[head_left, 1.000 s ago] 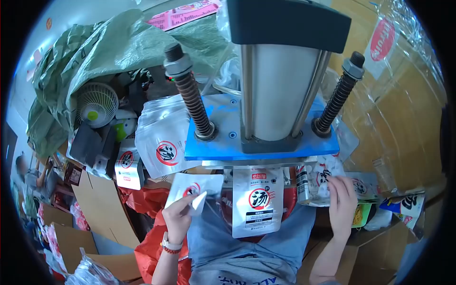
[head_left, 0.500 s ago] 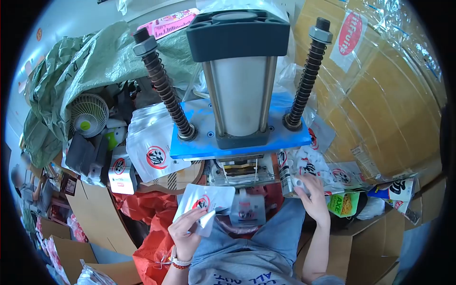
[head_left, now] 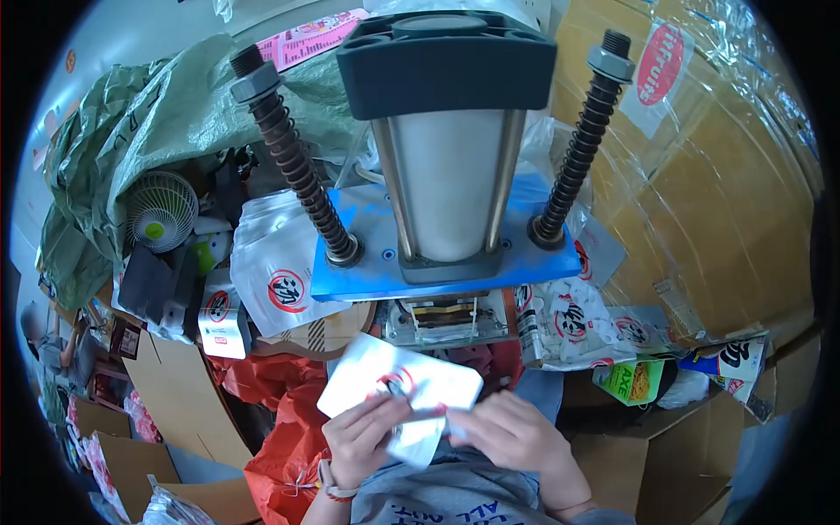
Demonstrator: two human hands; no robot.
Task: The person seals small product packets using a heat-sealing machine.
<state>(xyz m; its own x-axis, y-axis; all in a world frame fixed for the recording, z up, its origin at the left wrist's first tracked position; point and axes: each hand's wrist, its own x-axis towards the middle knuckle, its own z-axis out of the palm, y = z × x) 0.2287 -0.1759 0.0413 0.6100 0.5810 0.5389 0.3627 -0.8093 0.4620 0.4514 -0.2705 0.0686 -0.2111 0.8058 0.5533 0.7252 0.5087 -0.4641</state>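
At 6 o'clock in the head view, a flat silver-white foil pouch with a red ring print (head_left: 442, 385) tilts in front of a grey shirt with blue lettering (head_left: 411, 490). The left hand (head_left: 363, 439) grips it, thumb and fingers closed on its lower side; the right hand (head_left: 516, 437) meets its edge at 4 o'clock, fingers curled (blur hides whether they pinch or merely brush it). A white flap hangs below, perhaps a folded part or a second pouch.

Uneven tugging by the two hands could crease the thin foil or, if pieces overlap, let one slip toward the red plastic bag (head_left: 284, 459) at 9 o'clock. At 12 o'clock, well apart from the fingers, stands a blue metal plate (head_left: 455, 284) under a pale grey cylinder (head_left: 448, 188); fingers straying beneath that plate could be pinched, should it come down.
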